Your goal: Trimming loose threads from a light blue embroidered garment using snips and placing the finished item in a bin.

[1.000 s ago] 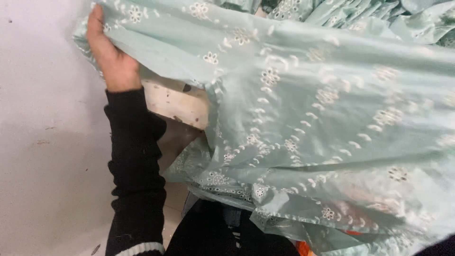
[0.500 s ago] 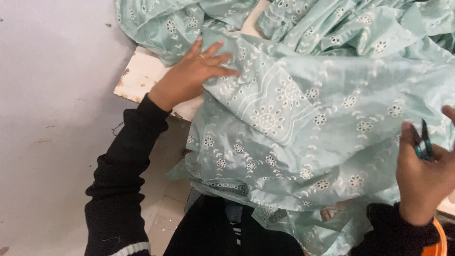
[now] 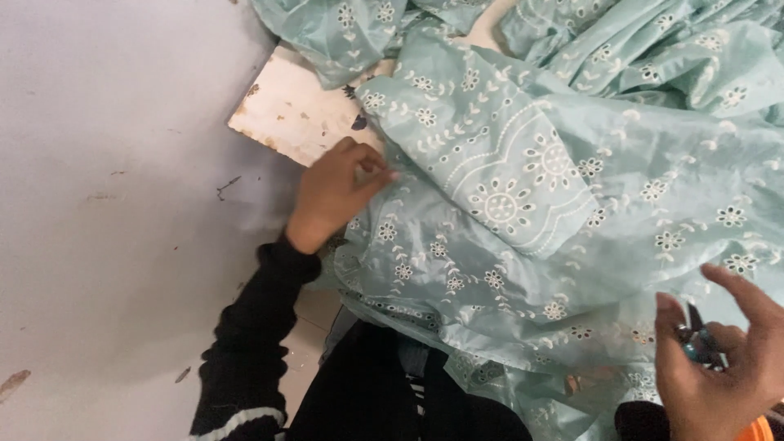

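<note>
A large pale green fabric [image 3: 572,163] with white floral embroidery lies heaped over a worn white table [image 3: 286,114] and drapes into my lap. My left hand [image 3: 335,192], in a black sleeve, pinches the fabric's edge at the table's near corner. My right hand [image 3: 719,367] is at the lower right, above the cloth, and holds a small pair of thread snips [image 3: 696,339] with teal handles, fingers partly spread.
A pale grey floor [image 3: 106,245] with dark scuffs fills the left side. The table's chipped corner shows beside my left hand. Something orange [image 3: 768,429] shows at the bottom right corner.
My left hand has moved from high on the cloth down to its edge by the table corner. My right hand with the snips has come into view at the lower right.
</note>
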